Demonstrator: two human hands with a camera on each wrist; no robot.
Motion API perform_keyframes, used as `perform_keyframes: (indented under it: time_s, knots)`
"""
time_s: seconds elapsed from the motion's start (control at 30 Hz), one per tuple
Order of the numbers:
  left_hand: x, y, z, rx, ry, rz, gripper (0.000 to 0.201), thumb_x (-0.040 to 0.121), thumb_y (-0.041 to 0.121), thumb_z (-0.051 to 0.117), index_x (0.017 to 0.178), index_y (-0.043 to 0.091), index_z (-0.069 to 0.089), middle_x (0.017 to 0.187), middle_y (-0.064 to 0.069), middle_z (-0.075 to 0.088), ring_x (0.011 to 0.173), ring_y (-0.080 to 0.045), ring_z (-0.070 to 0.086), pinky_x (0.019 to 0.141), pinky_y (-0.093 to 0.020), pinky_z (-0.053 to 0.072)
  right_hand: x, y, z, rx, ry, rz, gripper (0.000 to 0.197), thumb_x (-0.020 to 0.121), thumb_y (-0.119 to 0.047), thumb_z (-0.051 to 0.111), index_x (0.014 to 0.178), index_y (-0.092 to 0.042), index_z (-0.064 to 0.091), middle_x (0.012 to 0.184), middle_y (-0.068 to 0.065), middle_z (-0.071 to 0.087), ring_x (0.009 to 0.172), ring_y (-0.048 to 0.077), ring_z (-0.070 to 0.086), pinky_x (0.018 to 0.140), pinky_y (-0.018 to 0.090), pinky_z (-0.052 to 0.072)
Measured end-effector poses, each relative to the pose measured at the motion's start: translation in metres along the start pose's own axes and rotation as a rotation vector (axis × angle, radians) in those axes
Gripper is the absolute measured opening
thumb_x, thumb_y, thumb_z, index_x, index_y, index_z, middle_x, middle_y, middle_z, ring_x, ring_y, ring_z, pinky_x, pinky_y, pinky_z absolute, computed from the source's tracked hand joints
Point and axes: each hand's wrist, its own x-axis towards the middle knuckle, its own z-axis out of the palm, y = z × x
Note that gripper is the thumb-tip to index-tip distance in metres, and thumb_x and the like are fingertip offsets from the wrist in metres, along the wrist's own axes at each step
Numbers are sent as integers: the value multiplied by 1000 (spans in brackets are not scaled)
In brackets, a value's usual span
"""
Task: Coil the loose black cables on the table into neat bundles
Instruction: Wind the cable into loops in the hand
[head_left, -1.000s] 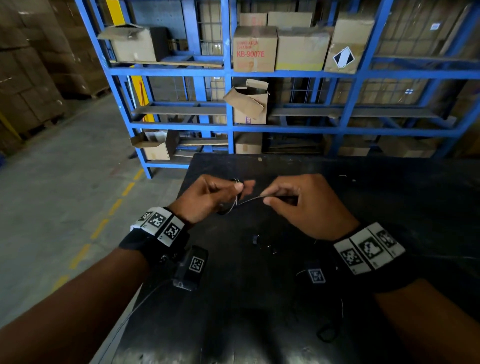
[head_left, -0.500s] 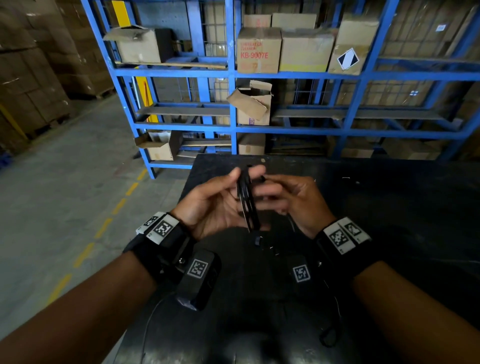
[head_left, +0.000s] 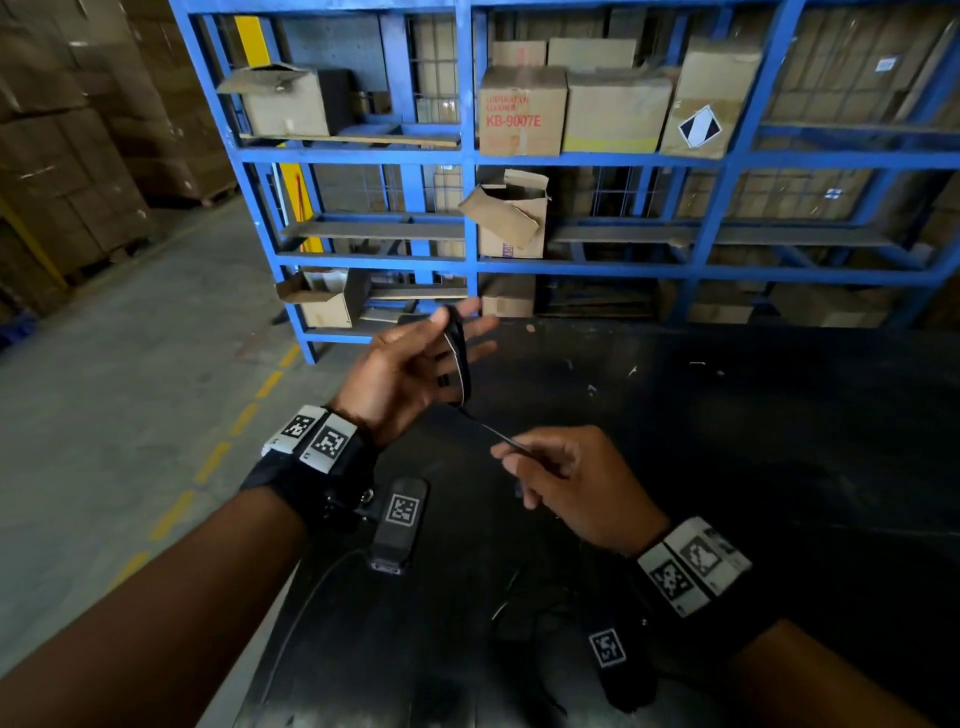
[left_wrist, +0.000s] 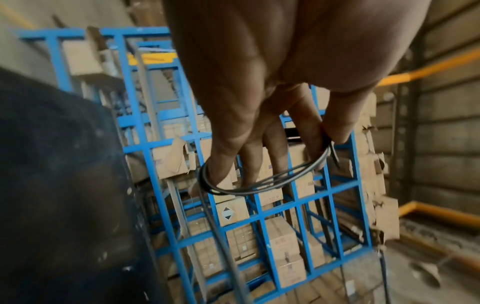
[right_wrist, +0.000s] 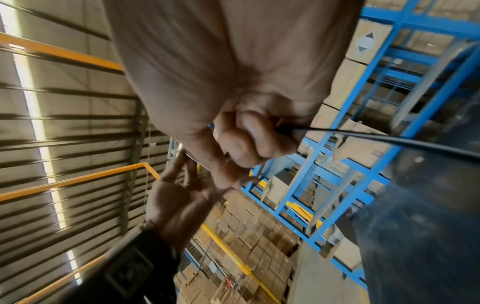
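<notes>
A thin black cable (head_left: 460, 358) is wound in a few loops around the spread fingers of my left hand (head_left: 415, 364), held above the black table (head_left: 727, 467). In the left wrist view the loops (left_wrist: 259, 183) circle the fingers, and the thumb pinches the cable against the index finger. From the coil a straight run of cable leads down to my right hand (head_left: 561, 478), lower and nearer to me. Its curled fingers pinch that run (right_wrist: 363, 137). More dark cable (head_left: 511, 603) lies dimly on the table near my right wrist.
A blue steel rack (head_left: 470, 208) with cardboard boxes (head_left: 522, 111) stands just behind the table. The table's left edge drops to a concrete floor (head_left: 156, 415) marked with yellow dashes. Stacked cartons fill the far left.
The hands were together at the coil. Now my left hand has risen with the loops on its fingers, and my right hand has pulled down and toward me, drawing the cable taut.
</notes>
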Motion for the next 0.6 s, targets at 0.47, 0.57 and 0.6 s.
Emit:
perform_keyframes:
  time_s: [0.47, 0.57, 0.6]
  knots:
    - [-6, -17, 6, 519, -340, -72, 33, 98, 38, 64, 117, 15, 78, 63, -20, 45, 62, -35, 40, 62, -44, 31, 46, -63, -58, -402, 26, -384, 7, 87, -14, 78, 93, -11, 80, 88, -2, 79, 82, 8, 75, 79, 32, 62]
    - [-6, -16, 7, 474, -405, -172, 36, 100, 34, 59, 121, 9, 75, 117, -25, 74, 116, -40, 66, 104, -54, 45, 57, -61, -59, -245, -17, -372, 9, 87, -9, 78, 95, -4, 79, 87, 7, 78, 74, 17, 74, 71, 27, 60]
    - [-6, -15, 7, 416, -419, -196, 36, 101, 29, 56, 122, 5, 73, 125, -24, 72, 123, -40, 65, 113, -58, 41, 60, -58, -61, -181, -26, -361, 9, 87, -6, 77, 95, -2, 78, 85, 9, 77, 68, 17, 71, 68, 24, 58]
